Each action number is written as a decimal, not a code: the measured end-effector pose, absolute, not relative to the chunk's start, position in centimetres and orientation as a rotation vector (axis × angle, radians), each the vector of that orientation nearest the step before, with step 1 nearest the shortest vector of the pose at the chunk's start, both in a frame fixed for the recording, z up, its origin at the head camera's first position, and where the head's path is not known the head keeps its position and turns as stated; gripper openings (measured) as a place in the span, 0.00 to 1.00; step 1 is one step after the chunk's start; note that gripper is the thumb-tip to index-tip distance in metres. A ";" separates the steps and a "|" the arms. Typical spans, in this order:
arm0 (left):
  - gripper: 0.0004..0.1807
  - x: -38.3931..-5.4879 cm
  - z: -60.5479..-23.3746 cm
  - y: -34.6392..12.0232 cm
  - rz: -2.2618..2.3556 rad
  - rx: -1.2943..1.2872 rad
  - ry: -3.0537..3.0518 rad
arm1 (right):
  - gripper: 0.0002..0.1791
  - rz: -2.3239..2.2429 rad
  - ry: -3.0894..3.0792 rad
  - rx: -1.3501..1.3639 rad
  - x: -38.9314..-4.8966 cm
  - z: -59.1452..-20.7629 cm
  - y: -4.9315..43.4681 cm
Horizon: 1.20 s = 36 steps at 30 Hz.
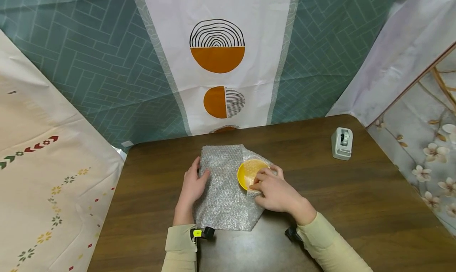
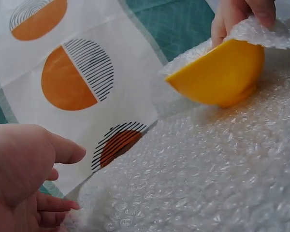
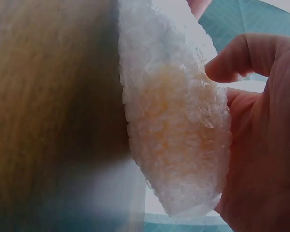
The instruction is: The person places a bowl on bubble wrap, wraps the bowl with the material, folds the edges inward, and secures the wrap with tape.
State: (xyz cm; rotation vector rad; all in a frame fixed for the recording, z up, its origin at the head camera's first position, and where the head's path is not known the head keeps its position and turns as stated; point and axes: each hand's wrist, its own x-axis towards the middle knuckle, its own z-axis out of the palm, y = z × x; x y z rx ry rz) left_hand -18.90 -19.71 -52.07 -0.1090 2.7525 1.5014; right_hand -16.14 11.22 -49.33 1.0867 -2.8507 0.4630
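Observation:
A yellow bowl [image 1: 242, 175] stands upright on a sheet of bubble wrap [image 1: 222, 200], right of the sheet's middle. One side of the wrap is folded up over the bowl's right wall and into its mouth. My right hand [image 1: 276, 189] grips this folded part at the rim, fingertips tucked inside the bowl. In the right wrist view the wrap [image 3: 179, 125] covers the bowl's outer side, and yellow shows faintly through it. My left hand [image 1: 194, 183] rests at the sheet's left edge, its thumb spread from the fingers. The left wrist view shows the bowl's bare yellow side [image 2: 227, 72].
A pale tape dispenser [image 1: 342, 143] stands at the back right of the brown wooden table [image 1: 149, 185]. Behind the far edge hangs a patterned cloth [image 1: 228, 78]. More fabric hangs at the left and right sides.

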 end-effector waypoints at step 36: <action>0.05 -18.8 -50.2 -18.6 2.062 -0.106 2.518 | 0.15 0.512 -2.804 1.092 -16.0 -50.0 10.7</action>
